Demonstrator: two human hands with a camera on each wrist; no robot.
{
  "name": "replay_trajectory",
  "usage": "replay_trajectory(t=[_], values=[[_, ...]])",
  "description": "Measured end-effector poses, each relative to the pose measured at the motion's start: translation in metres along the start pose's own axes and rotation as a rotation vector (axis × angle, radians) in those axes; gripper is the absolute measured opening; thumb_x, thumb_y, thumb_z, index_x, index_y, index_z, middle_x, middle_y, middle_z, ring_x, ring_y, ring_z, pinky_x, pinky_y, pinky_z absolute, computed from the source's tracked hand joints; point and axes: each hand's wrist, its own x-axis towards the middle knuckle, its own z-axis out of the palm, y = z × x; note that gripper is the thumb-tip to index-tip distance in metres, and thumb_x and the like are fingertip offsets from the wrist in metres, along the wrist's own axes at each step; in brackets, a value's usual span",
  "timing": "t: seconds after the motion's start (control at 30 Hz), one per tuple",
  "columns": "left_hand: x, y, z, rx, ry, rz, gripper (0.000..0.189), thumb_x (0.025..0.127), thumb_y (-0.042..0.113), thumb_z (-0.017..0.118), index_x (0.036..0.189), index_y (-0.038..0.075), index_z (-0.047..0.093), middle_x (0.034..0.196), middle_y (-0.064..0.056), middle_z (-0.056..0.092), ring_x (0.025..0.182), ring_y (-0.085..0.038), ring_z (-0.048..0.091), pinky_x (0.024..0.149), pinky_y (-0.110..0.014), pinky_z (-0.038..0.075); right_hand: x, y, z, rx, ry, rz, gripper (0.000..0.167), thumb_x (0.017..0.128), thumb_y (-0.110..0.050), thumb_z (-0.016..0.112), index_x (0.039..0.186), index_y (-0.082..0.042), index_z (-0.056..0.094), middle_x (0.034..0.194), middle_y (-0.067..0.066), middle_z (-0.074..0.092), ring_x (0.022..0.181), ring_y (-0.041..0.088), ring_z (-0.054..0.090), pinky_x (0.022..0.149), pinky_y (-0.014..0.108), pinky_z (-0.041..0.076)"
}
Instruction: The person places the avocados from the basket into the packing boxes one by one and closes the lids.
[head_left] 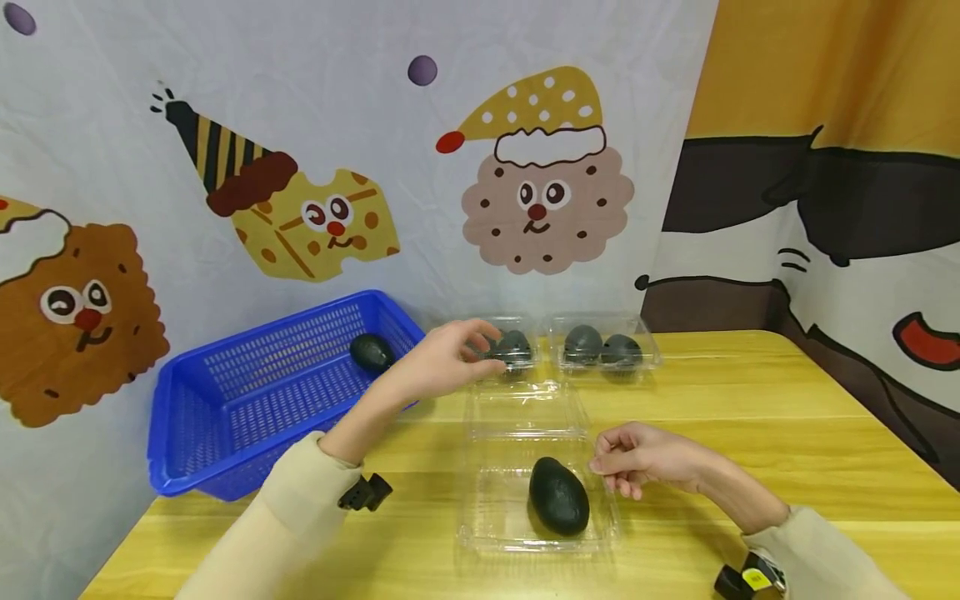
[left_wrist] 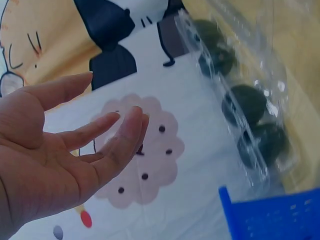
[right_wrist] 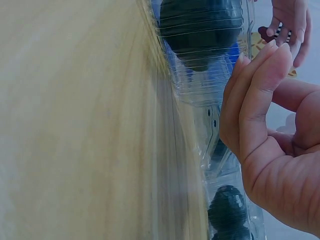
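Note:
A clear plastic clamshell container [head_left: 487, 500] lies open on the table, with one dark green avocado [head_left: 558, 497] in its front half. At the container's right rim, my right hand [head_left: 651, 454] has its thumb and curled fingers pinching the edge. My left hand [head_left: 450, 358] hovers beyond the container's back left, fingers spread and loosely bent, holding nothing. In the left wrist view the left palm [left_wrist: 65, 155] is bare. Another avocado [head_left: 372, 353] lies at the right end of the blue plastic basket [head_left: 217, 400], left of my left hand.
Two more clear containers stand at the back by the printed cloth. The right one [head_left: 648, 354] holds two avocados [head_left: 621, 353]; the left one [head_left: 525, 323] also holds avocados [head_left: 514, 347], partly hidden by my left hand. The wooden table [head_left: 750, 417] extends to the right.

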Motion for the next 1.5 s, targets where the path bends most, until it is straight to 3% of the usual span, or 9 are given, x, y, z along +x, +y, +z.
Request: replay_trajectory(t=[0.33, 0.8, 1.17, 1.5], values=[[0.004, -0.011, -0.03, 0.0, 0.034, -0.026, 0.045, 0.099, 0.029, 0.067, 0.139, 0.012, 0.056, 0.134, -0.016, 0.057, 0.122, -0.034, 0.059, 0.095, -0.047, 0.052, 0.001, 0.0, 0.001, -0.001, 0.007, 0.003, 0.013, 0.102, -0.012, 0.059, 0.092, -0.004, 0.059, 0.079, 0.001, 0.064, 0.06, 0.005, 0.058, 0.056, 0.018, 0.051], [0.012, -0.029, -0.074, -0.058, 0.049, -0.036, 0.049, 0.1, 0.029, 0.066, 0.142, 0.009, 0.052, 0.139, -0.018, 0.053, 0.125, -0.035, 0.056, 0.093, -0.045, 0.054, 0.0, 0.001, -0.001, 0.002, 0.009, -0.002, 0.013, 0.103, -0.013, 0.059, 0.093, -0.004, 0.059, 0.08, 0.002, 0.064, 0.06, 0.004, 0.058, 0.055, 0.018, 0.051], [0.013, -0.055, -0.103, -0.099, 0.069, -0.057, 0.053, 0.099, 0.031, 0.067, 0.143, 0.007, 0.051, 0.14, -0.02, 0.05, 0.122, -0.034, 0.057, 0.096, -0.046, 0.053, 0.001, 0.002, -0.001, 0.007, -0.011, -0.01, 0.013, 0.103, -0.011, 0.057, 0.092, -0.005, 0.059, 0.079, 0.0, 0.064, 0.06, 0.004, 0.059, 0.056, 0.018, 0.051], [0.012, -0.082, -0.126, -0.088, 0.136, -0.104, 0.053, 0.099, 0.031, 0.067, 0.143, 0.004, 0.052, 0.139, -0.022, 0.051, 0.122, -0.036, 0.056, 0.094, -0.046, 0.054, 0.001, 0.003, -0.002, 0.009, -0.009, -0.004, 0.013, 0.103, -0.012, 0.058, 0.093, -0.005, 0.059, 0.079, 0.001, 0.064, 0.06, 0.004, 0.059, 0.056, 0.018, 0.051]])
